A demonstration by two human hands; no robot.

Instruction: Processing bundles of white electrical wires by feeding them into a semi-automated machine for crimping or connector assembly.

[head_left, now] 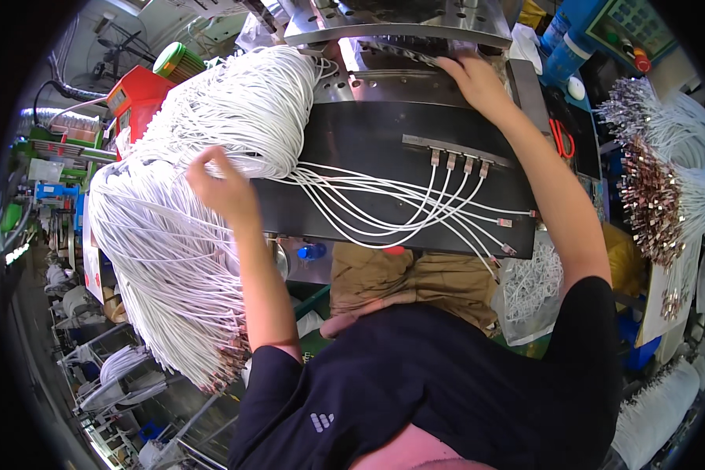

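Observation:
My left hand (215,184) is closed on strands of a big bundle of white cables (211,141) draped over the left end of a dark work plate (368,141). My right hand (478,78) reaches forward to the metal machine block (399,74) at the back; its fingers rest on the fixture and I cannot tell whether they grip anything. Several white cables (399,204) lie across the plate, with their metal plugs seated in a narrow fixture bar (458,153).
A second bundle of white cables with metal plugs (658,180) hangs at the right. Red-handled scissors (562,139) lie at the plate's right edge. A red box (137,98) stands at the back left, and a blue control unit (603,27) at the back right.

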